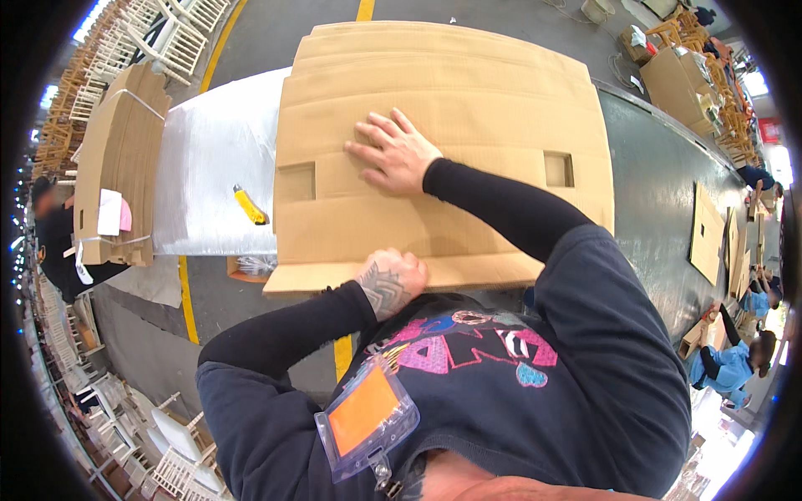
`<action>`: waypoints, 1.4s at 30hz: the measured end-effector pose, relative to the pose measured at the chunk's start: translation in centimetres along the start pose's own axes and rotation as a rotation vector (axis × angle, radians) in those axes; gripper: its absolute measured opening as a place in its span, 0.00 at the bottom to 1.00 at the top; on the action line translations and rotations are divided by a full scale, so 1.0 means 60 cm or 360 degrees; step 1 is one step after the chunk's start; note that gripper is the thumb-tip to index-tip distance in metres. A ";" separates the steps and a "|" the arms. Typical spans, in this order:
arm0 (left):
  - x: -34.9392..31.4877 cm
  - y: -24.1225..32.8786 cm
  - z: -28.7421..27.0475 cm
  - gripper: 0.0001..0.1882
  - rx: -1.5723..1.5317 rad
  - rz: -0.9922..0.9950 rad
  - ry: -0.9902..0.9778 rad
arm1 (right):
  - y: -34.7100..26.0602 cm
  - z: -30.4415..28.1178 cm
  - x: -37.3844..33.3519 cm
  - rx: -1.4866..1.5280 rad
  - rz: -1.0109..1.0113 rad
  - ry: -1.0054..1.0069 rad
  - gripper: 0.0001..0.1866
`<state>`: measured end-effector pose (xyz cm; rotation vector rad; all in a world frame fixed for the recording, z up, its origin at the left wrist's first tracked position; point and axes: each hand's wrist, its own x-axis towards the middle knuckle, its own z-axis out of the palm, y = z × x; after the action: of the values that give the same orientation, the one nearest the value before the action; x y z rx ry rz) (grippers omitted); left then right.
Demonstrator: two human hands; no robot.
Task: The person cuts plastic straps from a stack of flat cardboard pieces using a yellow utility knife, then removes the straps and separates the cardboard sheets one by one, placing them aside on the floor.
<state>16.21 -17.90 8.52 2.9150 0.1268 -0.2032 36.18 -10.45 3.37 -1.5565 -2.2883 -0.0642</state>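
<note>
A large brown cardboard sheet (468, 117), creased in long folds and with two rectangular cut-outs, lies in front of me. My right hand (393, 156) is open on its middle, palm down with the fingers spread. At the near edge, my left hand (393, 280) is closed, its fingers curled over the narrow folded flap (476, 271). The left fingertips are hidden beneath the cardboard. A yellow utility knife (250, 206) rests on the silvery plastic-covered table top (213, 142), left of the sheet.
A strapped stack of flattened cartons (134, 167) stands at the table's left end, beside a person in dark clothes (63, 250). A green work surface (647, 167) extends to the right. People in blue (725, 363) work farther right. White chairs (171, 42) line the far left.
</note>
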 end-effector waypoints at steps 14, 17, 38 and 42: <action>0.081 -0.127 -0.184 0.06 -0.0558 0.0519 -0.0466 | 0.010 0.009 0.004 0.0108 0.0074 0.0014 0.24; 0.080 -0.121 -0.156 0.07 -0.0546 0.0476 -0.0531 | 0.028 0.005 0.013 0.0157 0.0045 0.0039 0.24; 0.060 -0.051 -0.118 0.13 -0.0356 0.0043 -0.0743 | 0.416 -0.162 0.072 0.0438 0.0757 -0.1361 0.46; 0.101 -0.051 -0.134 0.20 -0.0388 0.0133 -0.0921 | 0.434 -0.185 0.051 0.0674 0.0682 -0.1425 0.43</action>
<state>22.92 -12.73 14.78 2.4967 -0.0614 -0.9262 61.87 -0.31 10.29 -2.0143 -2.1987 1.3748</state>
